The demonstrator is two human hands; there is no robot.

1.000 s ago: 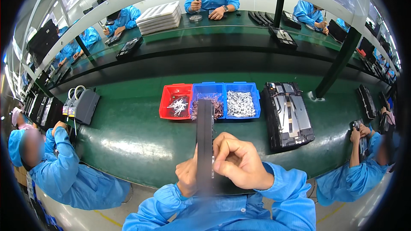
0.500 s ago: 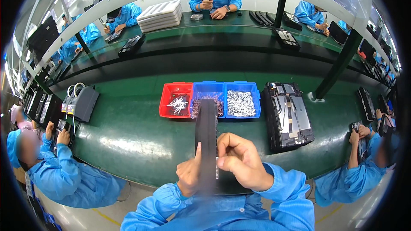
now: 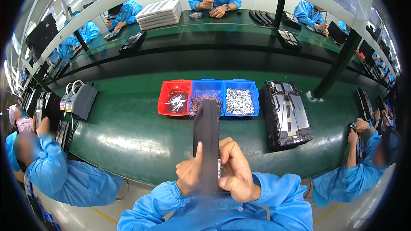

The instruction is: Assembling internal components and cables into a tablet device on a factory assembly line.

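A slim black device casing [image 3: 206, 134] stands on edge in front of me, its long side pointing away over the bench. My left hand [image 3: 189, 172] grips it from the left, thumb stretched along its face. On the other side, my right hand [image 3: 238, 171] rests against the casing with curled fingers and thumb drawn together. A small silver strip [image 3: 219, 169] shows at the casing's right side, between index finger and thumb. Whether the fingertips pinch a small part is hidden.
Behind the casing stand a red bin [image 3: 175, 98] of white pieces, a blue bin [image 3: 208, 86] of small purplish parts and a blue bin [image 3: 241, 98] of silver-white parts. Stacked devices [image 3: 287, 115] lie right; a grey box [image 3: 80, 100] stands left. Co-workers sit on both sides and opposite.
My right hand has shifted down and slightly left along the casing, its thumb lower than before. My left hand keeps its hold. The co-worker at left has raised a hand.
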